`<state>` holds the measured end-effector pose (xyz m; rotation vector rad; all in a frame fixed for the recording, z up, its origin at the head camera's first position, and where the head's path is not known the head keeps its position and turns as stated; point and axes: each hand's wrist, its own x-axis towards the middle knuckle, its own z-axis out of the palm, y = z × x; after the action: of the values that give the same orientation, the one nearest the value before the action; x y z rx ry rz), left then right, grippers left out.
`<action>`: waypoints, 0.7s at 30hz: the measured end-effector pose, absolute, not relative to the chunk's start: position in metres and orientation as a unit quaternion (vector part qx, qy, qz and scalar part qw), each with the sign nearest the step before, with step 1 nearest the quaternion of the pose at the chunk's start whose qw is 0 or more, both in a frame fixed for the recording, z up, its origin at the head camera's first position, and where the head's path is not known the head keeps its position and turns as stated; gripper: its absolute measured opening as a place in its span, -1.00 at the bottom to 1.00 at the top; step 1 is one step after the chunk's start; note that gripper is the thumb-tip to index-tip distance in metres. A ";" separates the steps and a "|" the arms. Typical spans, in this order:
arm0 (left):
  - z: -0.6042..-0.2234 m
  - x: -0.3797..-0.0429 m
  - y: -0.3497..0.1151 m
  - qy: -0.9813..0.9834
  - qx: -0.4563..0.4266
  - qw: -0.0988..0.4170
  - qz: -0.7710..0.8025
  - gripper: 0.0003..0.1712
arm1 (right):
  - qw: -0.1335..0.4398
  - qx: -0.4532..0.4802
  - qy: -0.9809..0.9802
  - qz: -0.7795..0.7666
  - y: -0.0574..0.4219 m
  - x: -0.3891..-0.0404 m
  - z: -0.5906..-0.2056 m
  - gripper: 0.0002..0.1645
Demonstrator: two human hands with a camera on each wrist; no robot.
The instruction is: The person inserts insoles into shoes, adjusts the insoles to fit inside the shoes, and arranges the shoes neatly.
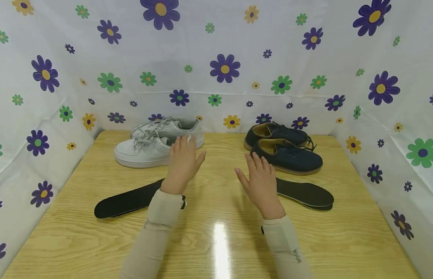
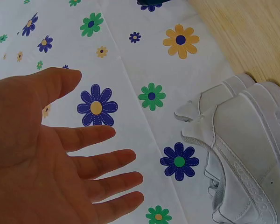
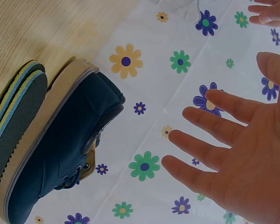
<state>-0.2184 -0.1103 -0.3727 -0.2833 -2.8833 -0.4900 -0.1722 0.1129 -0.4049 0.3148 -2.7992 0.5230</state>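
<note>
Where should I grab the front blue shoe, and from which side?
Probably pinch the front blue shoe by its heel collar, coming from above and the left: it sits upright, opening facing up, heel pointing left and nearest the right hand, while the other blue shoe crowds its far side.

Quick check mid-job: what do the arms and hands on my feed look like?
Both the left hand and right hand are ungloved. The left sleeve and right sleeve are long and pale beige. Dark lettering marks the right one. A small black piece shows at each wrist.
</note>
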 end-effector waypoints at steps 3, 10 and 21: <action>-0.373 -0.223 -0.113 -0.975 -0.096 0.108 -0.167 -0.29 | 0.136 0.108 -0.968 0.181 0.113 -0.172 -0.405 -0.28; -0.376 -0.233 -0.121 -0.975 -0.097 0.124 -0.156 -0.33 | 0.140 0.109 -0.967 0.181 0.114 -0.172 -0.405 -0.28; -0.378 -0.254 -0.130 -0.982 -0.077 0.086 -0.152 -0.34 | 0.192 0.148 -0.953 0.180 0.117 -0.172 -0.411 -0.55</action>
<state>-0.2539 -0.1301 -0.3776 -0.2293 -2.9246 -0.4540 -0.1723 0.1169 -0.4106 0.4159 -2.6761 0.5058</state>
